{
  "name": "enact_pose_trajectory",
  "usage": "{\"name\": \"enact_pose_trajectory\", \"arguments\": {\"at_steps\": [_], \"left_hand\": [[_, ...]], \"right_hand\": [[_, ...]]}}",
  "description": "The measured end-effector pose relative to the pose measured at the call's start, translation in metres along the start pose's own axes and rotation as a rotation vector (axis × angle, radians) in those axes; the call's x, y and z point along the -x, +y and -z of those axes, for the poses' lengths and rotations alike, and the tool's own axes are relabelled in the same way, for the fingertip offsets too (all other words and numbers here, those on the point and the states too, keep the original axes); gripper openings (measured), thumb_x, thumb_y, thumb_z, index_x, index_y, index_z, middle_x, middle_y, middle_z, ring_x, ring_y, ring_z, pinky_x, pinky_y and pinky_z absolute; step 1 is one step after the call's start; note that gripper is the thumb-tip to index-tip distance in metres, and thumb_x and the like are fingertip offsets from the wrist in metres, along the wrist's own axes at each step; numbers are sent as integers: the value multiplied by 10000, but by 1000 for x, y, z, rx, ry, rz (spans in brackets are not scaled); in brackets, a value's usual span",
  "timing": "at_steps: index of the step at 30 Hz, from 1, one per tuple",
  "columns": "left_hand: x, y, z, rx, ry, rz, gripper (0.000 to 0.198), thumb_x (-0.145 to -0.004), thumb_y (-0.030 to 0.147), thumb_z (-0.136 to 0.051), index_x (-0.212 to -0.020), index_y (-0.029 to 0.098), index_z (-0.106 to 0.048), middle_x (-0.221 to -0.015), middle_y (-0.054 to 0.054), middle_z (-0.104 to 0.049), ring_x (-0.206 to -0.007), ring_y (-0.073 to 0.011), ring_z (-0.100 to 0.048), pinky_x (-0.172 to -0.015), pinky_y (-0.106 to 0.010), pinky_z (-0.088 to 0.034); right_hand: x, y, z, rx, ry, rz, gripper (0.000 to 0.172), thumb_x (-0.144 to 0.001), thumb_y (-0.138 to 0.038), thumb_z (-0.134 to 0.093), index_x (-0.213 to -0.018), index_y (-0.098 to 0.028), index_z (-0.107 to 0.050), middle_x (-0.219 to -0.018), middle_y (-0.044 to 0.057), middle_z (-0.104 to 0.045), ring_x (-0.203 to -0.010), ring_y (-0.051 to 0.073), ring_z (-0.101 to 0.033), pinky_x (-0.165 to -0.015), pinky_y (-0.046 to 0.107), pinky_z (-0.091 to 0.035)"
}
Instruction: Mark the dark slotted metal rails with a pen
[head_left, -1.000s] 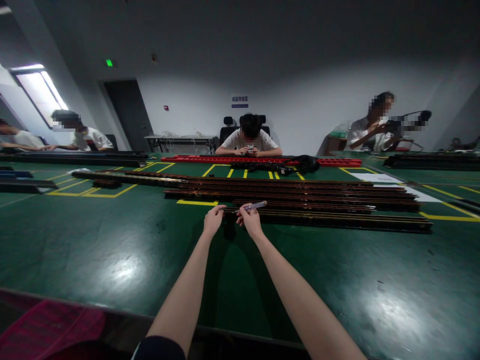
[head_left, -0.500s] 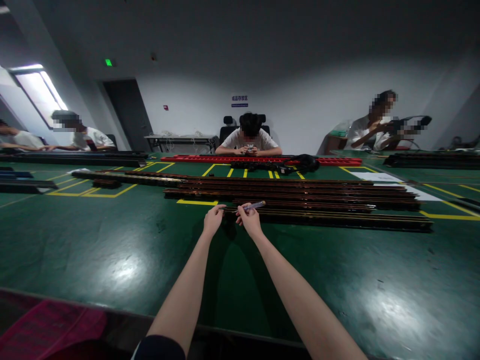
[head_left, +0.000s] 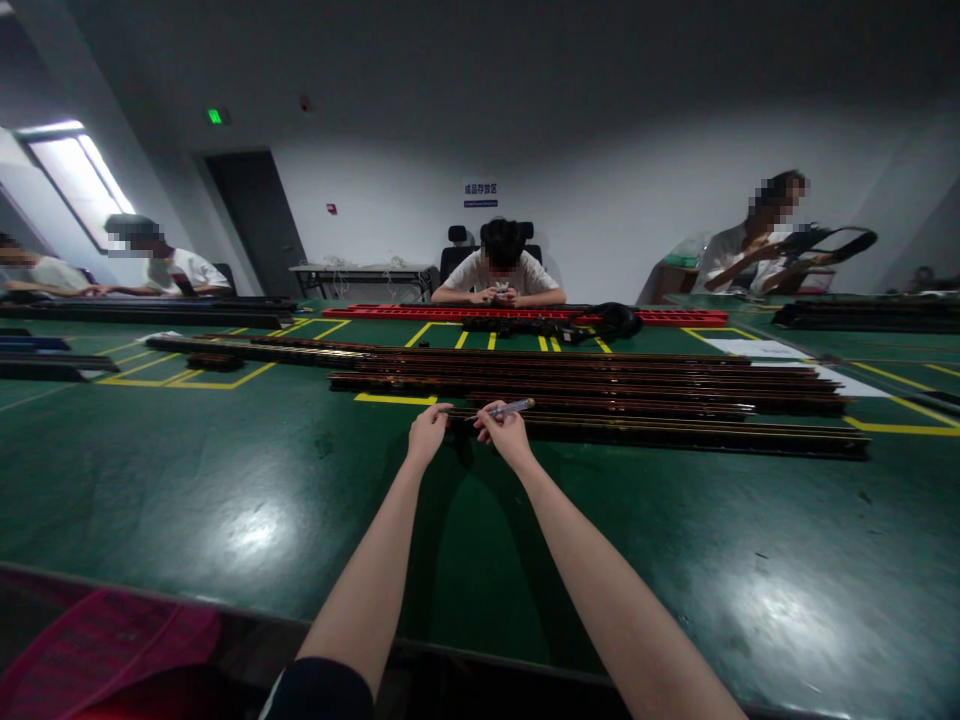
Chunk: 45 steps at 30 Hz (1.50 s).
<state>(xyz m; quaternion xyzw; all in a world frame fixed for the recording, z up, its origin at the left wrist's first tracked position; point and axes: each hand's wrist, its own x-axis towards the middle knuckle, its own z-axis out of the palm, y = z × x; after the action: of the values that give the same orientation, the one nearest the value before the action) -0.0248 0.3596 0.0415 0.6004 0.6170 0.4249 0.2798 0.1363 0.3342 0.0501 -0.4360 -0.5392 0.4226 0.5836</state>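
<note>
My right hand (head_left: 504, 432) is closed around a slim screwdriver (head_left: 516, 407) with a clear handle. Its thin shaft points left, toward the left end of a long black rail (head_left: 675, 435) with gold-coloured edges. That same end is pinched by my left hand (head_left: 429, 432), its fingers bent over the rail. Whether the screwdriver's tip touches the rail is too small to tell. Just behind lies a bundle of similar dark rails (head_left: 600, 375) with copper-coloured edges, running left to right.
The green table (head_left: 225, 480) carries yellow tape markings. Farther back lie a red slotted bar (head_left: 667, 317) and a coil of black cable (head_left: 611, 320). White paper sheets (head_left: 757, 348) rest at the right. A person (head_left: 499, 270) sits opposite; others work at both sides.
The view has shifted slightly. My right hand with the screwdriver has moved a little to the right; my left hand stays at the rail's end.
</note>
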Motion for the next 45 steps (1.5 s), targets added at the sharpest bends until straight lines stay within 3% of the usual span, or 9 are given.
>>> {"name": "enact_pose_trajectory", "arguments": {"at_steps": [23, 37, 45], "left_hand": [[-3, 0, -2, -52, 17, -1, 327, -880, 179, -436, -1078, 241, -690, -922, -35, -737, -881, -177, -682, -820, -304, -525], [2, 4, 0, -3, -2, 15, 317, -898, 175, -431, -1087, 227, -680, -1000, -57, -732, -927, -186, -672, -802, -294, -523], [1, 3, -1, 1, -1, 20, 317, -908, 184, -425, -1108, 216, -668, -1012, -60, -724, -920, -186, -674, -820, -309, -534]], "right_hand": [[0, 0, 0, -21, 69, 9, 156, -809, -277, -614, -744, -180, -511, -627, -23, -596, -418, 90, -577, -364, 167, -460], [7, -10, 0, 18, 70, -32, 114, -852, -152, -556, -748, -178, -517, -645, -28, -589, -430, 69, -570, -368, 141, -433], [5, -6, 0, 9, 91, -17, 171, -834, -296, -627, -760, -178, -528, -649, -22, -611, -418, 77, -566, -361, 152, -420]]}}
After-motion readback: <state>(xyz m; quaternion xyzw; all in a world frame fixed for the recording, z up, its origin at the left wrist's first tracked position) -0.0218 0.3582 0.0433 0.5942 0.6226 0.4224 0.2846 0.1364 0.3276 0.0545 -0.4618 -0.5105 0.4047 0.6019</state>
